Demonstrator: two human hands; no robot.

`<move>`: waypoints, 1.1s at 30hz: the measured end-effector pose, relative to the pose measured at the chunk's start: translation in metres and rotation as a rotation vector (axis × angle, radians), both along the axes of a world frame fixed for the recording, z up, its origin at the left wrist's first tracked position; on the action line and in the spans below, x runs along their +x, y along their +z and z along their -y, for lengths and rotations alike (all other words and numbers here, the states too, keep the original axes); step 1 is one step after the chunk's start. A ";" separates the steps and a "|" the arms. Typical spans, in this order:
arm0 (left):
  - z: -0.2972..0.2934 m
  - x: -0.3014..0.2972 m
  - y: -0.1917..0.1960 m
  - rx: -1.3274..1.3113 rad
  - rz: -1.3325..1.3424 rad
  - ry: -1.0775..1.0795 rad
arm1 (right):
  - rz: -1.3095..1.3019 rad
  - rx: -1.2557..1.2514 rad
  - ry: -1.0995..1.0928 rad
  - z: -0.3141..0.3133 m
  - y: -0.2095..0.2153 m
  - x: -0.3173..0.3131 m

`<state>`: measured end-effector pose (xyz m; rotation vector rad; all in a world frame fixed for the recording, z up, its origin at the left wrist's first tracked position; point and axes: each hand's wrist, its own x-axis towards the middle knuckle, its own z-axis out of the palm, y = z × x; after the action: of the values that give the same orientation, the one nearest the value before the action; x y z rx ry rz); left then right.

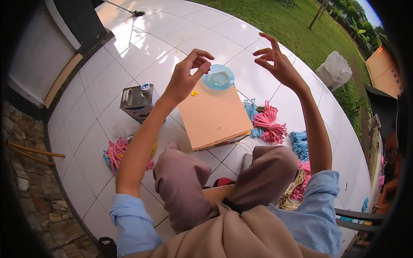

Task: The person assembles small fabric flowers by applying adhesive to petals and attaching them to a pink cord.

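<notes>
My left hand (189, 71) is raised at the left side of a light blue plate (231, 82). Its fingers curl in toward the thumb, and anything pinched there is too small to make out. On the other side of the plate my right hand (278, 66) is up in the air, index finger stretched and thumb apart, with nothing visible in it. The plate holds something clear or whitish and rests at the far edge of a tan board (217, 116) in front of my legs. A small yellow piece (194, 93) lies on the board near my left wrist.
A metal can (137, 102) with a blue cap stands left of the board. Pink stem bundles (272, 124) and blue bundles (300, 145) lie to the right; another pink bundle (115, 152) is at left. Grass (254, 19) borders the tiled floor (163, 38).
</notes>
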<state>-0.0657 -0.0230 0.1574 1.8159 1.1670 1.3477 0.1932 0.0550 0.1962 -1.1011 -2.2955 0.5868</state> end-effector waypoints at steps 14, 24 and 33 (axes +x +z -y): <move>-0.019 0.317 -0.325 -0.622 0.083 -0.050 | 0.258 0.097 -0.416 0.043 -0.341 0.209; -0.055 0.339 -0.332 -0.028 -0.581 -0.185 | 0.149 -0.312 -0.467 0.027 -0.325 0.228; -0.069 0.323 -0.268 -0.273 -0.405 -0.113 | 0.021 0.207 -0.467 0.004 -0.219 0.225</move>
<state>0.2575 0.0463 -0.1106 1.9660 1.3519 0.7318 0.4178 0.0514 -0.0232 -1.4739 -1.9599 0.1519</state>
